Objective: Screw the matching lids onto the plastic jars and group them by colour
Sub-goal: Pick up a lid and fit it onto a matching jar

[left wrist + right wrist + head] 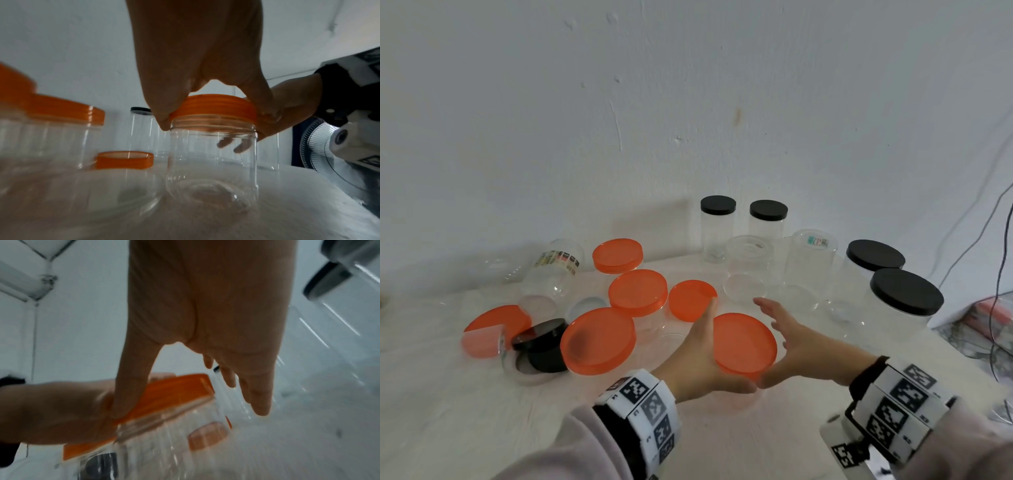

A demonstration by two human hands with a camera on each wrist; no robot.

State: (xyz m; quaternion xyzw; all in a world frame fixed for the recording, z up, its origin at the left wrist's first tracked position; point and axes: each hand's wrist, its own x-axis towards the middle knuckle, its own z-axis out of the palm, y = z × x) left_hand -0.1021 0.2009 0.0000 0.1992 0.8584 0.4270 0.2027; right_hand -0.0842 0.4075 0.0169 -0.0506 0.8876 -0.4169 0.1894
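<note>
A clear jar [211, 162] stands on the white table [482, 411] near the front middle, with an orange lid [743, 344] on its mouth. My left hand [698, 353] grips that lid from the left. In the left wrist view its thumb and fingers [162, 120] curl round the lid's rim [213, 110]. My right hand [794, 332] lies along the lid's right side with straight, spread fingers. In the right wrist view its thumb [127, 386] touches the lid [174, 389].
Three orange-lidded jars [598, 339] stand left of my hands, beside a loose orange lid [692, 299]. Several black-lidded jars [906, 291] stand at the back right. Two lidless upturned jars [810, 267] stand between. Tipped jars and a black lid [541, 342] lie left. Cables [996, 274] hang right.
</note>
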